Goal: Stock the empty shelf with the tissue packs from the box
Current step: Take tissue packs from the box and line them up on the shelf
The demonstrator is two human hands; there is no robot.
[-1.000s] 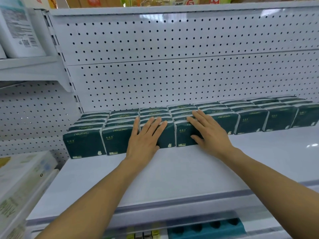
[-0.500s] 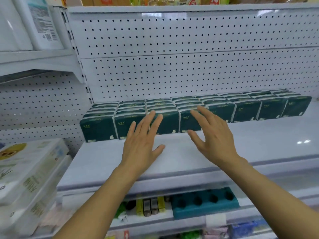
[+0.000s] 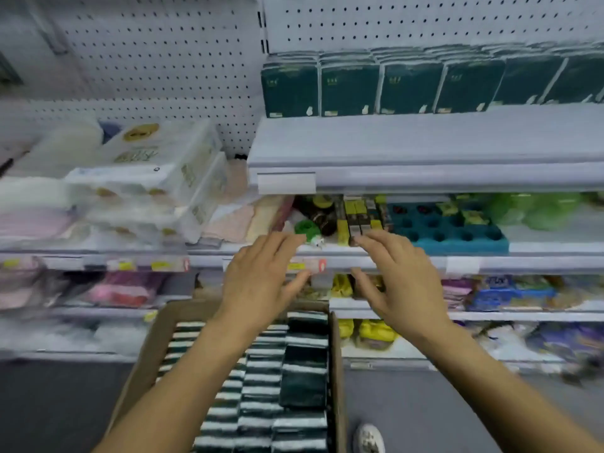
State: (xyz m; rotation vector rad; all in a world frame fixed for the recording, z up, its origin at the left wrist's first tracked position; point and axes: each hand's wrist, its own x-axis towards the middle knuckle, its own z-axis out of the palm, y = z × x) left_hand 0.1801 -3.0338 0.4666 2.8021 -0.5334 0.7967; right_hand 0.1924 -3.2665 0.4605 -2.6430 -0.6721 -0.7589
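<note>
Dark green tissue packs [image 3: 411, 85] stand in a row at the back of the white shelf [image 3: 425, 152], upper right. Below, on the floor, an open cardboard box [image 3: 336, 371] holds several rows of dark green and white tissue packs [image 3: 281, 380]. My left hand [image 3: 258, 282] and my right hand [image 3: 402, 279] hover side by side above the far end of the box, fingers straight and spread, holding nothing. Both are well below the stocked shelf. The view is blurred by motion.
White bulk tissue bundles [image 3: 147, 171] are stacked on the shelf to the left. Lower shelves hold a teal tray [image 3: 451, 230], small boxes, green bags [image 3: 536, 210] and yellow goods. A white shoe [image 3: 369, 438] stands on the grey floor right of the box.
My hands left the row of packs on the shelf and dropped toward the box. The view swung down, so the shelf is now high up and the box has come into sight.
</note>
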